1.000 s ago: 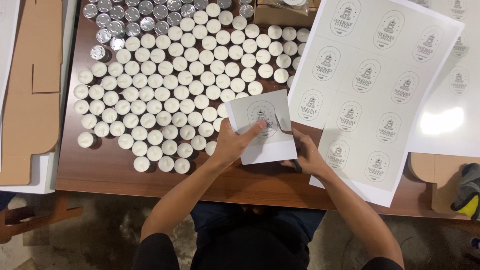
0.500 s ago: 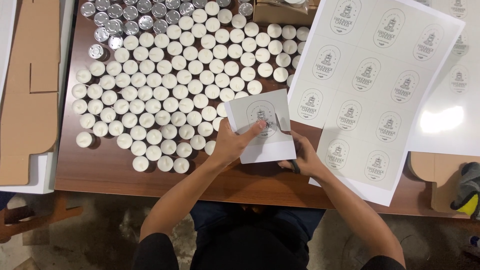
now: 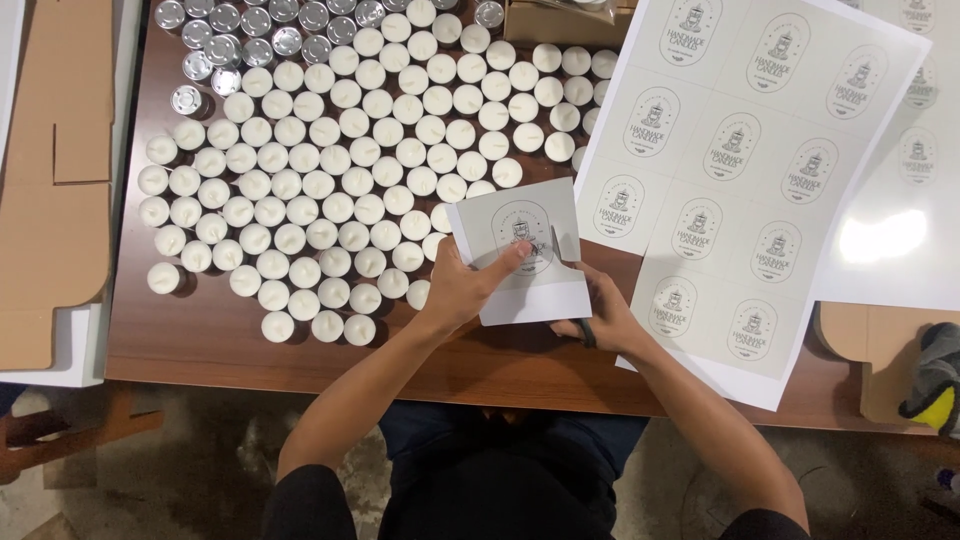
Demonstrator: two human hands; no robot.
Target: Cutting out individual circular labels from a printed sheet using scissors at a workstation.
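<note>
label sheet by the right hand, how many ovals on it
11: three rows of three down the label sheet, two in the bottom row near the right hand; none seem hidden.

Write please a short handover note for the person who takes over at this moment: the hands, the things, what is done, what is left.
Left hand: holds the small label sheet over the table edge.
Right hand: holds scissors, blades in that sheet's right edge.
Large label sheet: flat on the table, right of the hands.
Tealight candles: rows on the left, no labels seen on them.
Done: one piece separated, cut begun.
Left: finish this cut; the large sheet is uncut.
</note>
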